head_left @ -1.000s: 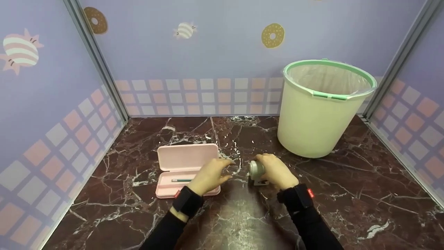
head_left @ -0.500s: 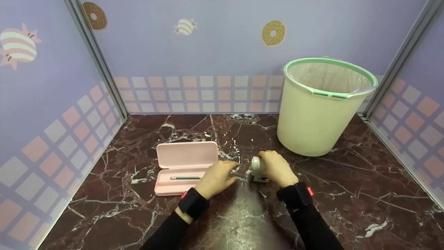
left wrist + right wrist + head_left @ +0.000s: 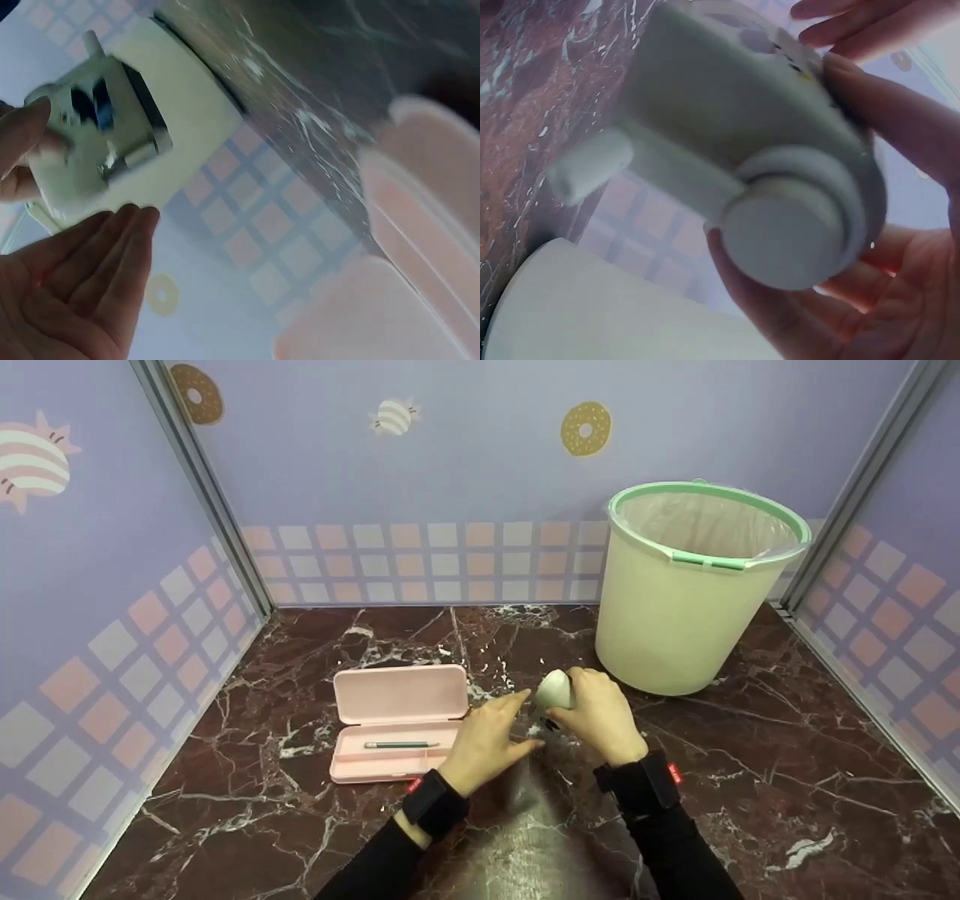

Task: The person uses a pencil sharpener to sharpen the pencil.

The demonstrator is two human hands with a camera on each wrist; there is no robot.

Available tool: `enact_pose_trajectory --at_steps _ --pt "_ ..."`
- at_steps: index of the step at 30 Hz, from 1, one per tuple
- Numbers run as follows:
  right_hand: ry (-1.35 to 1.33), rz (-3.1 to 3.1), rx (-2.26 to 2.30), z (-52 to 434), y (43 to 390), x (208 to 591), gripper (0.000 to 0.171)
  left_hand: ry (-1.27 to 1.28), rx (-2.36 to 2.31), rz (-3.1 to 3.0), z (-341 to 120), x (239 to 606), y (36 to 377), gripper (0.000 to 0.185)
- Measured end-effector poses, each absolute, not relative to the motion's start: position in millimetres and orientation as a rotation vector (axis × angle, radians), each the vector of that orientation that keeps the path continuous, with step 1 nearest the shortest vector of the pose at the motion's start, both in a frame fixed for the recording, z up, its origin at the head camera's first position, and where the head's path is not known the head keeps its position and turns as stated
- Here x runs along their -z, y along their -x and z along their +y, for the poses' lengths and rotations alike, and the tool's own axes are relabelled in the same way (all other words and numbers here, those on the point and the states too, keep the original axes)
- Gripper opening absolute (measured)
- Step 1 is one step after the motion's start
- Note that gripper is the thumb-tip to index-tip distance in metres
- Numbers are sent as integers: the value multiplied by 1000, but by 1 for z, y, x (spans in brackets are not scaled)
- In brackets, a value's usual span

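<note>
My right hand [image 3: 594,714] grips a pale green crank pencil sharpener [image 3: 553,690] and holds it tilted just above the marble table [image 3: 750,780]. In the right wrist view the sharpener [image 3: 742,135] fills the frame, crank handle and round knob toward the camera, fingers [image 3: 900,300] curled round its body. My left hand [image 3: 493,733] is open, fingers straight, just left of the sharpener and not gripping it; the left wrist view shows the sharpener [image 3: 105,135] above those fingers [image 3: 82,292]. An open pink pencil case [image 3: 397,718] with one green pencil [image 3: 401,745] lies left of my left hand.
A pale green bin [image 3: 690,585] with a clear liner stands at the back right, close behind the sharpener. Purple patterned walls [image 3: 420,472] close in the table on three sides. The pencil case [image 3: 420,247] also shows blurred in the left wrist view.
My right hand has lifted the sharpener off the table and tilted it. My left hand has moved right and forward, closer to the sharpener, with fingers straightened.
</note>
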State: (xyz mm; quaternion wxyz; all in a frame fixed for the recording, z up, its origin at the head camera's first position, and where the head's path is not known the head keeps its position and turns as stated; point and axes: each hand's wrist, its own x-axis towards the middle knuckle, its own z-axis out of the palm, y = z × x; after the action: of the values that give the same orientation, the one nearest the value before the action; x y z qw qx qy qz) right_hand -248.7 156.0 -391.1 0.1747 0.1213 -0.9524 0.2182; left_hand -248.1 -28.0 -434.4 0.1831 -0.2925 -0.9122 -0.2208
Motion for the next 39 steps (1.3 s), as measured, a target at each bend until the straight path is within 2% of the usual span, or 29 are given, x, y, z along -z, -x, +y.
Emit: enact_pose_trajectory --at_steps 8,17,25,31,34,39 --pt "-266 -2649 -622 154 247 387 45 690 649 -2601 -7 435 253 82" --pt "-252 -2659 -711 155 247 384 49 691 736 -2553 -1 437 263 75" --pt "-549 -2580 -865 168 251 379 28 789 1055 -2517 -16 435 274 65" --pt "-891 -2570 -630 177 250 379 69 927 1207 -2581 -26 433 279 67" --pt "-968 -2584 -557 179 248 379 68 997 1251 -2601 -30 433 281 68" --pt "-1082 -2581 -485 179 247 377 54 1109 1390 -2613 -34 431 285 68"
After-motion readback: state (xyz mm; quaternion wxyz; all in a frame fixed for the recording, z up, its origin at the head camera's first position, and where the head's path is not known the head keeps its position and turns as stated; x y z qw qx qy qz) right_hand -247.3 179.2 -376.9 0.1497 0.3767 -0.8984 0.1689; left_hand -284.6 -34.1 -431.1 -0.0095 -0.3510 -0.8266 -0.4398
